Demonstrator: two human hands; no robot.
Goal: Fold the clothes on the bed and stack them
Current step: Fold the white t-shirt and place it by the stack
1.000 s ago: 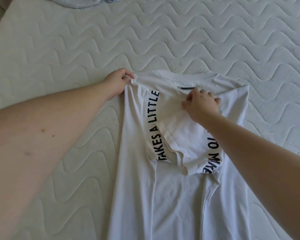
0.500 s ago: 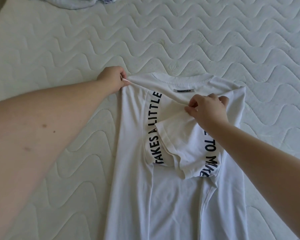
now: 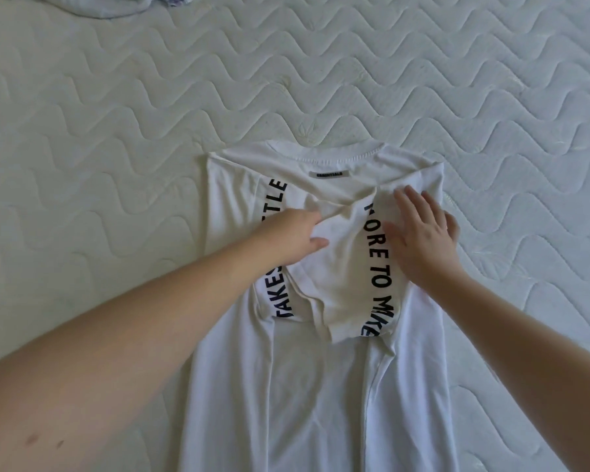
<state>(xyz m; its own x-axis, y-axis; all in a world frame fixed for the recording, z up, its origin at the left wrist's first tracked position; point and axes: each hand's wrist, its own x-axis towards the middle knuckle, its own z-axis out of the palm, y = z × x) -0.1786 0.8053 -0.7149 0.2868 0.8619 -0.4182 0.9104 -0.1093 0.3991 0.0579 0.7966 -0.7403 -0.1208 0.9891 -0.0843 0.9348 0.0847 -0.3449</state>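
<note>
A white T-shirt [image 3: 321, 403] with black lettering lies on the mattress, collar away from me, both sides folded inward. Its sleeves overlap in the middle of the chest. My left hand [image 3: 295, 238] is at the folded sleeve [image 3: 341, 267]. Its fingers slip under the sleeve's upper edge and the thumb lies on top, pinching the cloth. My right hand [image 3: 423, 236] lies flat with spread fingers on the shirt's folded right side, just right of the "MORE TO MAKE" lettering.
The quilted white mattress [image 3: 116, 131] stretches around the shirt on all sides. A heap of other clothes [image 3: 82, 3] lies at the far left top edge of the view.
My left hand let go of the shirt's left shoulder corner and moved right onto the folded sleeve. My right hand released its pinch, opened flat and shifted right.
</note>
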